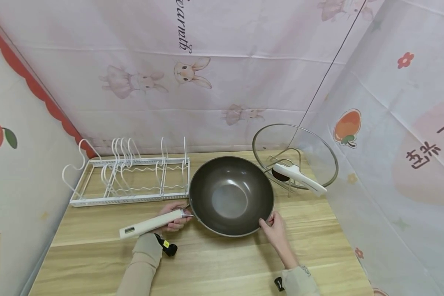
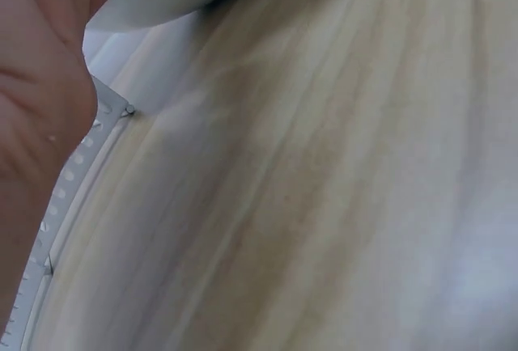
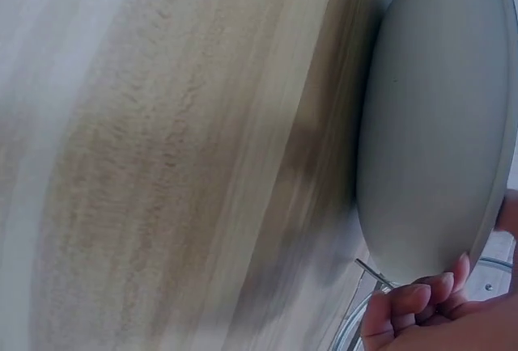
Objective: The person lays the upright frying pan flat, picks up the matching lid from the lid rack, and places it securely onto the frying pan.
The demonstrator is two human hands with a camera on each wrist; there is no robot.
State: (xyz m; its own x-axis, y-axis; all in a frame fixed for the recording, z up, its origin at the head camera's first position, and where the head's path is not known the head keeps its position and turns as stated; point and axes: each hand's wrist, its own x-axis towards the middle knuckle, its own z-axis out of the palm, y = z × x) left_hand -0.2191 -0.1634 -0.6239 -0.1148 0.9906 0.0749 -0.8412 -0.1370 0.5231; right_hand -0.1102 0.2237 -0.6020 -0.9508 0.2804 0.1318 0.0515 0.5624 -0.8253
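A person holds a dark-lined pan [image 1: 229, 201] with both hands, in the middle of the table [image 1: 214, 267]. The left hand [image 1: 176, 223] grips the cream handle [image 1: 144, 229] close to where it joins the bowl, its fingers curled round from below; the left wrist view shows only part of that hand, at the edge. The right hand [image 1: 275, 230] pinches the rim at the near right, thumb over the edge and fingers bent against the pale outside wall. The pan's underside sits close over the table, though whether it touches cannot be told.

To the pan's left stands a white wire rack [image 1: 129, 200], its right end just beside the rim. To the right, a glass lid [image 1: 312, 158] with a white handle [image 1: 299, 177] leans in a metal wire stand [image 1: 289, 191]. Beige sleeves [image 1: 142, 259] cover both forearms. Behind the table hangs a pale pink cloth [image 1: 214, 41] printed with rabbits.
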